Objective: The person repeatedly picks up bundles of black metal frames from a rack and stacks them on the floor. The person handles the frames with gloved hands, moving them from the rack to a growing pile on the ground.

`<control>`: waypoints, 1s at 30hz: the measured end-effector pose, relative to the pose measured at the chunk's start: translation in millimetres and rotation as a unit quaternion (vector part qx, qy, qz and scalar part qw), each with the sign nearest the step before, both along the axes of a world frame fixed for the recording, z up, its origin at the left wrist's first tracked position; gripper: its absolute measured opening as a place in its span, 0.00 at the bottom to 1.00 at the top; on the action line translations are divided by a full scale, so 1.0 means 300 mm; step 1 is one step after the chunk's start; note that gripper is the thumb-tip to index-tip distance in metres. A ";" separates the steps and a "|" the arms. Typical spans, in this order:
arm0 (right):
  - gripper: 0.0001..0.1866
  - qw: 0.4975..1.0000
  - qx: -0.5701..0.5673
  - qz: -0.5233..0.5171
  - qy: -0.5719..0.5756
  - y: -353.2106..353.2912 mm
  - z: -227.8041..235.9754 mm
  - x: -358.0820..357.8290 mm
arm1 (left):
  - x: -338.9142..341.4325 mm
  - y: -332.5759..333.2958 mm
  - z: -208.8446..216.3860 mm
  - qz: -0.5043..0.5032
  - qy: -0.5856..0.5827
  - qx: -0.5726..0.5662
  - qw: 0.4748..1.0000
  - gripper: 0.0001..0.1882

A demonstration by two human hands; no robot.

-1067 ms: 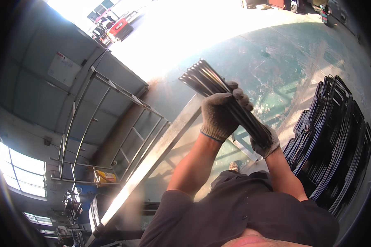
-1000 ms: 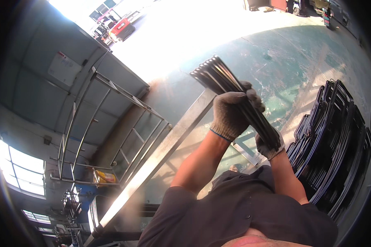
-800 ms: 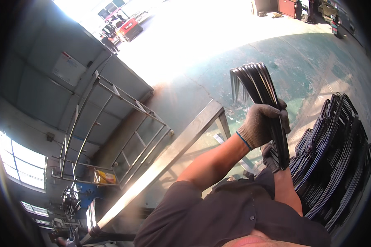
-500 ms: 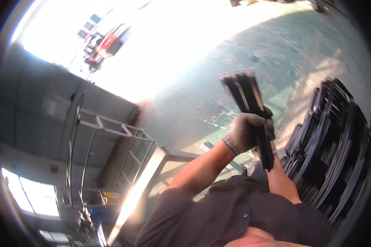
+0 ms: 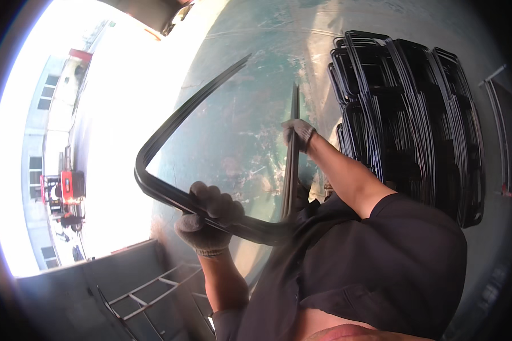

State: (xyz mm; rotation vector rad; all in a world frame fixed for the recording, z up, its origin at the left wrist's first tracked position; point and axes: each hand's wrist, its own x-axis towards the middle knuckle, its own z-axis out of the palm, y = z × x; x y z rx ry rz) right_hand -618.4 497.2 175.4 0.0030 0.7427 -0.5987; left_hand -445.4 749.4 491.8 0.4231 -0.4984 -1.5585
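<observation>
A bundle of U-shaped black bent tubes (image 5: pixel 162 191), several lying flush together, is held up in front of my chest with its open end pointing away from me. My gloved left hand (image 5: pixel 209 219) is wrapped round the crosspiece at the bottom of the U. My gloved right hand (image 5: pixel 299 134) grips the right leg of the bundle partway up, its fingers closed round it. The left leg slants up and away, untouched. Both gloves are greyish knit.
A tall stack of black tube frames (image 5: pixel 404 108) stands at the right. A metal rack (image 5: pixel 148 300) and a grey panel (image 5: pixel 85 287) are at the lower left. Beyond the worn green floor (image 5: pixel 227 148), a red vehicle (image 5: pixel 69 186) stands outside in bright light.
My view has turned right, bringing the stack of frames more fully into sight. The bundle has swung from nearly end-on to show its U shape, and my hands have moved apart on it.
</observation>
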 end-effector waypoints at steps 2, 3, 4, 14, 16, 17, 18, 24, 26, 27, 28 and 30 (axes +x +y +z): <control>0.07 0.998 -0.003 -0.048 0.041 -0.096 0.071 0.000 | 0.079 -0.045 -0.035 0.029 -0.006 0.016 0.999 0.31; 0.06 0.997 -0.020 -0.064 0.045 -0.135 0.134 0.020 | 0.129 -0.047 -0.047 0.033 0.003 0.023 0.999 0.34; 0.06 0.995 -0.035 -0.080 0.055 -0.163 0.194 0.014 | 0.177 -0.046 -0.096 0.037 0.004 0.021 0.999 0.36; 0.11 0.893 -0.073 -0.351 0.272 -0.381 0.316 -0.242 | 0.530 -0.619 -0.666 -0.009 -0.465 0.170 0.869 0.07; 0.09 0.863 -0.084 -0.395 0.304 -0.394 0.302 -0.339 | 0.517 -0.788 -0.734 -0.090 -0.658 0.040 0.747 0.05; 0.09 0.850 -0.075 -0.417 0.312 -0.410 0.250 -0.416 | 0.454 -0.894 -0.747 -0.118 -0.738 -0.036 0.663 0.05; 0.08 0.843 -0.067 -0.430 0.315 -0.429 0.212 -0.466 | 0.398 -0.974 -0.749 -0.134 -0.807 -0.106 0.565 0.04; 0.06 0.799 -0.013 -0.509 0.321 -0.531 0.031 -0.777 | 0.095 -1.335 -0.909 -0.182 -0.437 0.166 0.865 0.12; 0.06 0.761 -0.012 -0.533 0.369 -0.565 0.004 -0.882 | -0.011 -1.466 -0.976 -0.211 -0.612 -0.017 0.762 0.12; 0.06 0.740 -0.003 -0.530 0.413 -0.582 0.000 -0.928 | -0.057 -1.534 -0.998 -0.205 -0.769 -0.205 0.570 0.11; 0.06 0.745 0.011 -0.537 0.397 -0.609 -0.004 -0.974 | -0.111 -1.598 -1.025 -0.213 -0.792 -0.261 0.510 0.10; 0.06 0.747 0.043 -0.549 0.373 -0.630 0.007 -1.085 | -0.231 -1.720 -1.075 -0.213 -0.816 -0.375 0.385 0.09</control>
